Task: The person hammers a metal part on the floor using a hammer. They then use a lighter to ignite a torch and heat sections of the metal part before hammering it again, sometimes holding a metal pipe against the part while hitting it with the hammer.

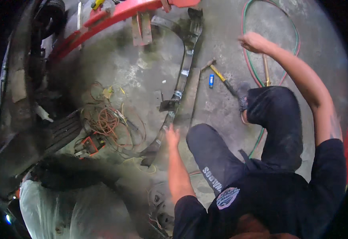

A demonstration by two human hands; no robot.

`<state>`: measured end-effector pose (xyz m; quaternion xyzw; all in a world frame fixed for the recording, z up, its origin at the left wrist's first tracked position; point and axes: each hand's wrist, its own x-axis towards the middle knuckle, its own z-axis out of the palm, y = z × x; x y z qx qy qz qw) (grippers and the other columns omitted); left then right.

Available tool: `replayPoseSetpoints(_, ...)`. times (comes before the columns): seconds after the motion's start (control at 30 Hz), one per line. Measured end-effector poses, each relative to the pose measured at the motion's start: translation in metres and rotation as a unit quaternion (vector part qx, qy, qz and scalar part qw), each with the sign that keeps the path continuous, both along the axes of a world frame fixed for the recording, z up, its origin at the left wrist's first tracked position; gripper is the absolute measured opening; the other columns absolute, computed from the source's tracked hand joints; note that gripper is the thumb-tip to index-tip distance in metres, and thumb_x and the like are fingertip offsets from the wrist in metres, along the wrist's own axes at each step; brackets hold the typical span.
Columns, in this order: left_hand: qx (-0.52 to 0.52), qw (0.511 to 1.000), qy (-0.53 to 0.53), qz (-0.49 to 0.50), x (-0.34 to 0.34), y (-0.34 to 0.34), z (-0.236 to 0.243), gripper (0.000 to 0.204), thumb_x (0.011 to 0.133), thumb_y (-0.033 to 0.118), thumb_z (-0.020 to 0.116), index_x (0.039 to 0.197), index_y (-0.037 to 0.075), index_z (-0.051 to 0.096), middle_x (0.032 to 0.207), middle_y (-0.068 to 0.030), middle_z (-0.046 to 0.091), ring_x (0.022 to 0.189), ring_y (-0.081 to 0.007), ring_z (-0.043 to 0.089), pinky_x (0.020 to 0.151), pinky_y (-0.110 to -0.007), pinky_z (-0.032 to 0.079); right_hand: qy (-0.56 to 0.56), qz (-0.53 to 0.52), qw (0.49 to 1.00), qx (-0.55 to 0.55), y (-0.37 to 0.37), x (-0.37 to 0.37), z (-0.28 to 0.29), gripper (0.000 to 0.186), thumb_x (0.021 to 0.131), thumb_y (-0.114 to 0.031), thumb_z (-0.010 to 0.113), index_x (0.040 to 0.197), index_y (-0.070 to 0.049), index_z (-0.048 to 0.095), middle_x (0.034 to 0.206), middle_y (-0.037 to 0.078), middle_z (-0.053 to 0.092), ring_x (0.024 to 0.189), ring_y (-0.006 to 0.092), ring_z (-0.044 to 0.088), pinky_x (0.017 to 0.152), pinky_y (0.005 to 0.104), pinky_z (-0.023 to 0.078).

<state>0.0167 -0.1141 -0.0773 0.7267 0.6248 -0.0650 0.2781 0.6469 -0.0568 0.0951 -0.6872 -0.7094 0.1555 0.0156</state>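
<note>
A long dark metal rail lies on the concrete floor in front of me, curved, with shiny patches along it. My left hand reaches to its near part, fingers stretched out; whether they touch the rail, I cannot tell. My right hand is held out to the far right, fingers curled closed, in front of the looped red and green hoses. What it holds, if anything, is too small to make out. Between the rail and my right knee lie a hammer with a yellow and black handle and a small blue cylinder.
A red metal beam crosses the far left. Tangled orange cable lies left of the rail. A brass torch-like tube lies inside the hose loop. Dark vehicle parts and translucent plastic sheeting fill the left side.
</note>
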Motion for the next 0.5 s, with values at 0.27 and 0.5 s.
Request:
replayPoseSetpoints(0.27, -0.071, 0.967, -0.245, -0.004, 0.166, -0.076, 0.177, 0.046, 0.096, 0.026, 0.064, 0.132, -0.002, 0.062, 0.125, -0.0273, 0.065, 0.114, -0.0403, 0.064, 0.100, -0.046, 0.049, 0.010, -0.155, 0.987, -0.040, -0.353, 0.121, -0.015, 0.023, 0.089, -0.019, 0.059, 0.100, -0.002, 0.070, 0.084, 0.023, 0.066, 0.079, 0.0423, 0.065, 0.070, 0.0489, 0.052)
replayPoseSetpoints(0.5, -0.222, 0.939, -0.261, 0.042, 0.178, -0.158, 0.404, 0.042, 0.098, 0.028, 0.059, 0.127, -0.003, 0.064, 0.130, -0.0237, 0.065, 0.124, -0.0385, 0.060, 0.105, -0.043, 0.046, 0.340, -0.376, 0.775, -0.377, -0.615, 0.031, 0.059, 0.036, 0.091, -0.021, 0.062, 0.122, -0.003, 0.069, 0.116, 0.015, 0.072, 0.102, 0.0274, 0.069, 0.088, 0.0426, 0.055)
